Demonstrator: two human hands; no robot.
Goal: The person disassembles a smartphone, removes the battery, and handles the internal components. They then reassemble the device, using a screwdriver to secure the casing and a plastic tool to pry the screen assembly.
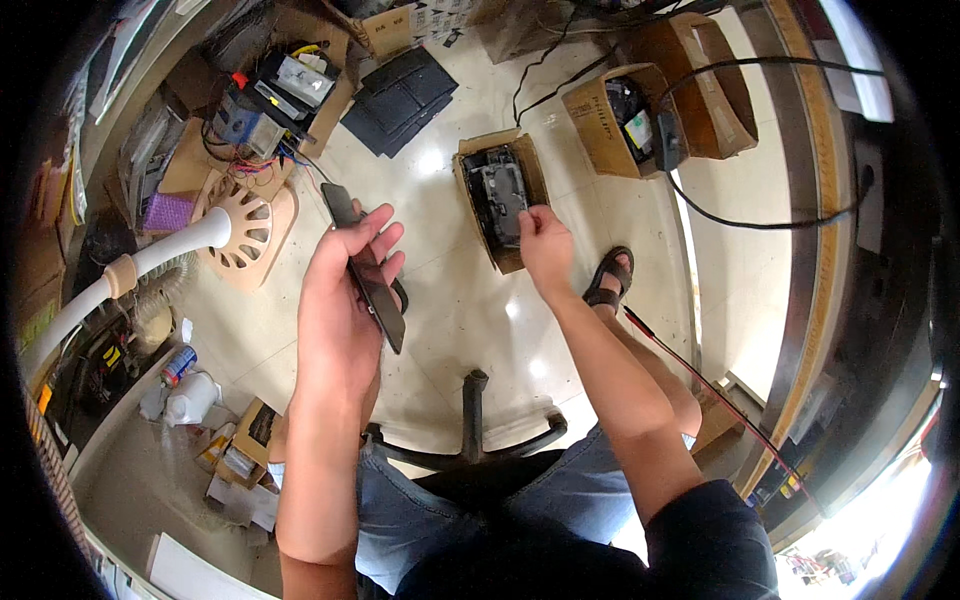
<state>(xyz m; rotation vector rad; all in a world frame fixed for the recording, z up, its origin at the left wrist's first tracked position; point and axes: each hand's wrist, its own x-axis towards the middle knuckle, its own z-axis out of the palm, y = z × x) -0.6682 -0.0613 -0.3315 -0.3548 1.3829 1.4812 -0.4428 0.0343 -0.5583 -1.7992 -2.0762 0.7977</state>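
Note:
My left hand is closed around a thin black slab like a smartphone, held edge-on and tilted above the floor. The thumb lies along its near side and the other fingers curl at its far side. My right hand pinches at the lower right end of a grey, flat, phone-shaped part. This part lies over an open cardboard box on the floor, which holds several dark flat pieces. My fingertips hide the exact grip.
Two open cardboard boxes stand at the far right, near a black cable. Dark flat panels lie at the far left. A white pipe with a beige slotted hood reaches in from the left. Chair legs stand below me.

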